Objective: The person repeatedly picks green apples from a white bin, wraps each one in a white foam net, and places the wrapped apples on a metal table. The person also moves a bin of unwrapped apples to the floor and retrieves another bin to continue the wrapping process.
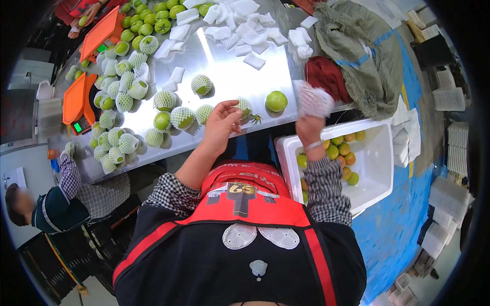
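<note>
My left hand [224,124] is at the front edge of the metal table, fingers apart and curved with nothing seen in them. Right beside its fingertips sits a green tomato in a white foam net [243,107]; whether they touch is unclear. A loose green stem [255,119] lies by it. A bare green tomato [276,101] rests farther right. My right hand [311,128] is raised above the white crate's near-table edge, holding a motion-blurred white foam net [314,100] that hides its fingers. Several netted tomatoes [183,118] stand left of my left hand.
Foam nets [241,30] are heaped at the back. Netted tomatoes [124,84] cluster left, beside orange scales [78,97]. A white foam crate [373,183] of tomatoes stands right, below a woven sack [360,53] and red cloth [325,78]. Co-workers [61,206] are at the left and far left corner.
</note>
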`<state>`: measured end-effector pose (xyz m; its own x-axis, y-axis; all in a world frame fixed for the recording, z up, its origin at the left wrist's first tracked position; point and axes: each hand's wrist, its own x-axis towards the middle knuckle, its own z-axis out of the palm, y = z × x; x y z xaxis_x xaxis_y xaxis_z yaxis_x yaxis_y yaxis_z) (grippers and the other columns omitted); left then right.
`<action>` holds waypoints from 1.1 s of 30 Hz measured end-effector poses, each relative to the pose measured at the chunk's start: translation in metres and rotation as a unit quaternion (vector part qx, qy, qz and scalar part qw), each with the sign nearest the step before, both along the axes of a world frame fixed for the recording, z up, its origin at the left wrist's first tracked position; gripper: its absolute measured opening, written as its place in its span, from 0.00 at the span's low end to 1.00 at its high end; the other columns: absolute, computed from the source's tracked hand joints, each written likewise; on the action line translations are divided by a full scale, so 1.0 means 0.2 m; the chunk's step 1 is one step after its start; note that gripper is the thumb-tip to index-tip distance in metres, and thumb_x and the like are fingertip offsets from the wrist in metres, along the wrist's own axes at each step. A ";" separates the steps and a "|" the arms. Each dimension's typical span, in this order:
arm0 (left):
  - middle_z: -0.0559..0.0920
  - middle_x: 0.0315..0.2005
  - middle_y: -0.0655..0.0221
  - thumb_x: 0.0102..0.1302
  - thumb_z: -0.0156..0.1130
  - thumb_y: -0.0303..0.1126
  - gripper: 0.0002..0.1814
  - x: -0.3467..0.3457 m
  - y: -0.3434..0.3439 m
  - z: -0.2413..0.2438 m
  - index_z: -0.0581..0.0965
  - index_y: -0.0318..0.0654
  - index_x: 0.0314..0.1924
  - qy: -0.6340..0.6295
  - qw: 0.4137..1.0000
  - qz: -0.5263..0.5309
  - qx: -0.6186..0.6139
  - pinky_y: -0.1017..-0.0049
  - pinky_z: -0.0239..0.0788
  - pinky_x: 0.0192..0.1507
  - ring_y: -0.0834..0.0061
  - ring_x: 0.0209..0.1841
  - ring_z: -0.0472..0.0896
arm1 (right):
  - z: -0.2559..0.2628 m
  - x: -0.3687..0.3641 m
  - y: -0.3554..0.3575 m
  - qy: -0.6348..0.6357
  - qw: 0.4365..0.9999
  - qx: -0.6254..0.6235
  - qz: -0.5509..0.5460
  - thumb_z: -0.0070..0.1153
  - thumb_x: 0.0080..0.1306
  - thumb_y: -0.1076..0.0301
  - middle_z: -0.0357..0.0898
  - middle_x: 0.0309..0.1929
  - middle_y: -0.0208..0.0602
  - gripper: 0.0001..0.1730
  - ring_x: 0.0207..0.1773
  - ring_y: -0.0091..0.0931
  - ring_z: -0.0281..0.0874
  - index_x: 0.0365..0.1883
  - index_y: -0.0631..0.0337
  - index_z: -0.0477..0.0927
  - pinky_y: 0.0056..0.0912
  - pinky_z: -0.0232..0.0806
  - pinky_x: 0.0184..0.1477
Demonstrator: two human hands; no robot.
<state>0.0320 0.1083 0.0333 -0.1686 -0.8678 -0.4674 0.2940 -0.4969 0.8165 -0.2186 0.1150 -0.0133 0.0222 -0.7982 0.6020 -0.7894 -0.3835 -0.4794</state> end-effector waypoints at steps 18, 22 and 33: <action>0.79 0.48 0.64 0.71 0.49 0.42 0.20 0.28 0.27 -0.16 0.72 0.32 0.51 0.393 0.883 -0.163 0.199 0.73 0.69 0.53 0.75 0.49 0.78 | 0.18 0.57 0.14 -0.538 0.285 0.644 0.464 0.76 0.39 0.55 0.73 0.55 0.44 0.58 0.54 0.33 0.75 0.64 0.71 0.58 0.38 0.67 0.58; 0.78 0.35 0.72 0.69 0.55 0.35 0.08 0.45 0.29 -0.11 0.72 0.38 0.40 0.353 0.928 -0.076 0.097 0.77 0.69 0.42 0.82 0.38 0.76 | 0.22 0.65 0.12 -0.560 0.263 0.663 0.421 0.74 0.42 0.60 0.72 0.56 0.44 0.55 0.55 0.32 0.74 0.65 0.69 0.56 0.38 0.67 0.57; 0.75 0.33 0.62 0.53 0.62 0.20 0.17 0.66 0.29 0.10 0.73 0.36 0.45 -0.373 0.811 0.034 -0.450 0.71 0.71 0.34 0.65 0.33 0.77 | 0.18 1.08 0.08 -0.537 0.607 0.543 0.221 0.53 0.62 0.77 0.69 0.54 0.38 0.35 0.54 0.26 0.70 0.66 0.50 0.55 0.30 0.67 0.54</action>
